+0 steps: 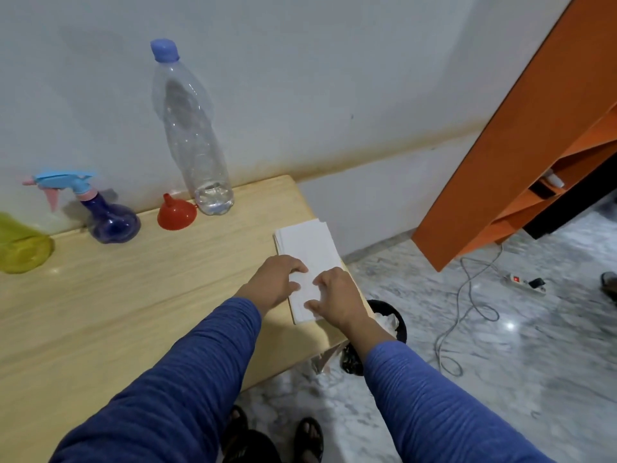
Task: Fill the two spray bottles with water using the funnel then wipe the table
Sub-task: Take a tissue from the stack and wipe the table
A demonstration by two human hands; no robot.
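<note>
A stack of white paper tissues (305, 243) lies at the right end of the wooden table (117, 295). My left hand (272, 280) rests on its near left part, fingers spread. My right hand (337, 295) presses on its near right part, fingers curled at the top sheet. A purple spray bottle (112, 217) with a blue and pink trigger head stands at the back left. A yellow spray bottle (20, 245) is cut off by the left edge. A red funnel (176, 212) sits upside down beside a tall clear water bottle (195, 138) with a blue cap and little water.
A black waste bin (397, 324) with crumpled paper stands on the marble floor just past the table's right end. An orange shelf unit (521, 135) leans at the right. A grey cable and power strip (526, 284) lie on the floor. My sandalled feet (309, 439) are below the table edge.
</note>
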